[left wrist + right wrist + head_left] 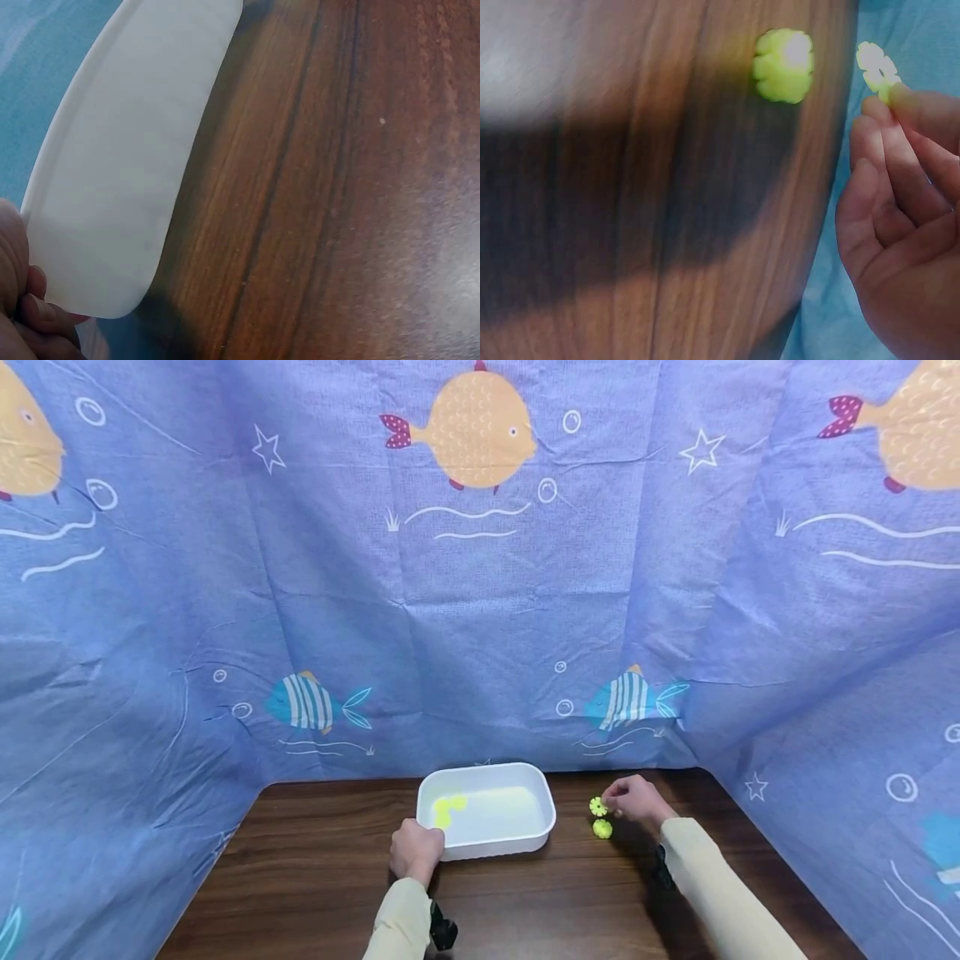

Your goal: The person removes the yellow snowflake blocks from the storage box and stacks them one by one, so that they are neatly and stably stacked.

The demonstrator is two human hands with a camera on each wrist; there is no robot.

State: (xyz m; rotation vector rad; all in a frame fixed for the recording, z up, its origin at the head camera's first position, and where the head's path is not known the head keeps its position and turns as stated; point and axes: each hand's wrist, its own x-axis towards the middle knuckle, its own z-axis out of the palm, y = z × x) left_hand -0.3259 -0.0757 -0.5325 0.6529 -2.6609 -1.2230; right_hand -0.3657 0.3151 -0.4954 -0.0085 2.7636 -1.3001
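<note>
My left hand (416, 850) grips the near left corner of a white plastic tub (495, 847); in the left wrist view its fingers (45, 319) curl at the rim. Several bright yellow pieces (442, 812) lie in the left part of the tub. To the right of the tub, my right hand (636, 798) pinches a yellow flower-shaped piece (876, 69) by its edge between thumb and fingertips. A second yellow flower-shaped piece (784, 66) lies on the table just nearer to me, apart from the hand.
The dark wooden table (315, 877) carries the tub near its far edge. A blue curtain (487, 635) printed with fish hangs behind the table and along both sides. Black wrist straps (442, 931) show at both sleeves.
</note>
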